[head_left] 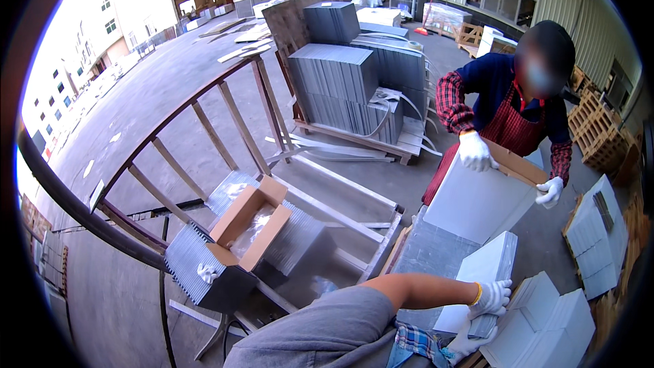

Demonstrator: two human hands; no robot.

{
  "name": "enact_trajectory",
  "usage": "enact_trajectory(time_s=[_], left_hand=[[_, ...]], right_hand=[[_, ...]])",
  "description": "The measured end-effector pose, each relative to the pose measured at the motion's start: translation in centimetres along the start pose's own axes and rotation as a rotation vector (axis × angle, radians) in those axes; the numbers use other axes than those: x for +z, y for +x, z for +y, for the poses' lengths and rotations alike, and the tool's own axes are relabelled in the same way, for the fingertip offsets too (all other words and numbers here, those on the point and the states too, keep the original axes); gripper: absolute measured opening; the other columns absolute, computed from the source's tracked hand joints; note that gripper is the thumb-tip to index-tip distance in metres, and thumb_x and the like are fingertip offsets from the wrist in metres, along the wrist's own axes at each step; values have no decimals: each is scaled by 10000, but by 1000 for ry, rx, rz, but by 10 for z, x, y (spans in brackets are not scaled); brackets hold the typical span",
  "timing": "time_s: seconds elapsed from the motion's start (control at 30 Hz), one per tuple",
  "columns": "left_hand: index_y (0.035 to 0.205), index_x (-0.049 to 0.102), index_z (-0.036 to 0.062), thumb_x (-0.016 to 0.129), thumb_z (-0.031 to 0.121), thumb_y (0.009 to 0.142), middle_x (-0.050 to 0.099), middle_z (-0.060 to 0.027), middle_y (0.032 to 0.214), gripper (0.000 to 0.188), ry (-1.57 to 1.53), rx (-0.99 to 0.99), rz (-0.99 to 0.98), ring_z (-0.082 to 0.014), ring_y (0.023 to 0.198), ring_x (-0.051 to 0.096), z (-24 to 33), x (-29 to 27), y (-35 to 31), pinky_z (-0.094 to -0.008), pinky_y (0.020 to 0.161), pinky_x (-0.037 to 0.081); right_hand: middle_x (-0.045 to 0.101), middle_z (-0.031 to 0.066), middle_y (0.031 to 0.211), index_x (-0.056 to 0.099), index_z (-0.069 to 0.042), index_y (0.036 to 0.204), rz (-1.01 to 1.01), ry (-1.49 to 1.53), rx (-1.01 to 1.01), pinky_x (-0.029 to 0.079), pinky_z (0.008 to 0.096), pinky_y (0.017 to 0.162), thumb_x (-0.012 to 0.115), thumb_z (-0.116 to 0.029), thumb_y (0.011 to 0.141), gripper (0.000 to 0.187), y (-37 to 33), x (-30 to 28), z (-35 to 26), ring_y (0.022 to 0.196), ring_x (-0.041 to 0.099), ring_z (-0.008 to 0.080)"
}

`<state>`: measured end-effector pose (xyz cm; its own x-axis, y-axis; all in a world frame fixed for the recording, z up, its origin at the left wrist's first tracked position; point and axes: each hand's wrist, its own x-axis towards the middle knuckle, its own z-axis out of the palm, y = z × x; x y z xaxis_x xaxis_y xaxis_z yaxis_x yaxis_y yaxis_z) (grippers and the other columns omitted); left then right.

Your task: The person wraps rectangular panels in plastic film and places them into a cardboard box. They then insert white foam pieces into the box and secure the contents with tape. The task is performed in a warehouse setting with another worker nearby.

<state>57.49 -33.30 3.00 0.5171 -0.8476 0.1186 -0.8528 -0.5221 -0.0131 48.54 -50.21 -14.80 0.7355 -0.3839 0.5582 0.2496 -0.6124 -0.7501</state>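
A stack of flat white panels [470,266] lies on a grey surface [429,255] at the lower right. My left hand [492,298], in a white glove with a yellow cuff, has its fingers curled over the panels' right edge. Just below, my right hand [465,342], gloved in white, grips the near end of the same stack; part of it is hidden. Across from me a co-worker in a red checked apron [521,116] holds a large white panel [477,187] upright, with brown cardboard along its top, in two white-gloved hands.
More white panels [545,324] stand to my right, with another stack [597,238] beyond. Leftward, an open cardboard box [225,253] rests on ridged grey stacks [194,259] beside a metal rail frame [170,153]. Strapped grey stacks [334,85] stand on a pallet behind.
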Motion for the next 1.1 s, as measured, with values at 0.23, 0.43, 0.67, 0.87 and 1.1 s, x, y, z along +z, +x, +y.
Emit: enact_trajectory(time_s=[0.23, 0.43, 0.67, 0.87, 1.1], left_hand=[[1219, 659, 202, 862, 537, 524, 625, -74, 1253, 798, 22, 67, -40, -339, 1274, 505, 1, -3, 13, -622, 1189, 173], [1206, 661, 214, 863, 565, 517, 625, -69, 1257, 799, 0, 42, -35, -346, 1276, 505, -3, 5, 2, -638, 1186, 163], [1159, 667, 231, 868, 550, 493, 636, -52, 1208, 765, 8, 41, 21, -335, 1241, 524, -1, 3, 4, -634, 1179, 174], [1122, 671, 238, 875, 523, 467, 643, -43, 1179, 743, 27, 37, 22, -313, 1233, 533, 0, 3, 6, -616, 1183, 191], [1113, 676, 251, 871, 523, 464, 647, -32, 1174, 731, 44, 39, 14, -312, 1224, 543, -1, 6, 9, -615, 1178, 197]], right_hand=[[650, 147, 1251, 419, -180, 1460, 37, -51, -45, 573, 451, 898, 934, -239, 702, 919, 12, 3, -2, 1084, 674, 322], [641, 155, 1257, 410, -164, 1460, 21, -16, -64, 576, 448, 898, 935, -221, 700, 926, 7, 10, -13, 1091, 669, 324], [631, 164, 1263, 400, -147, 1460, 23, -10, -79, 579, 445, 898, 936, -202, 698, 933, 10, 8, -13, 1098, 664, 326], [622, 172, 1269, 392, -133, 1460, 17, 4, -83, 581, 443, 898, 937, -186, 697, 940, 13, 5, -11, 1104, 659, 328], [612, 181, 1275, 382, -117, 1460, 20, 14, -94, 584, 440, 898, 938, -168, 695, 947, 11, 4, -18, 1112, 654, 329]])
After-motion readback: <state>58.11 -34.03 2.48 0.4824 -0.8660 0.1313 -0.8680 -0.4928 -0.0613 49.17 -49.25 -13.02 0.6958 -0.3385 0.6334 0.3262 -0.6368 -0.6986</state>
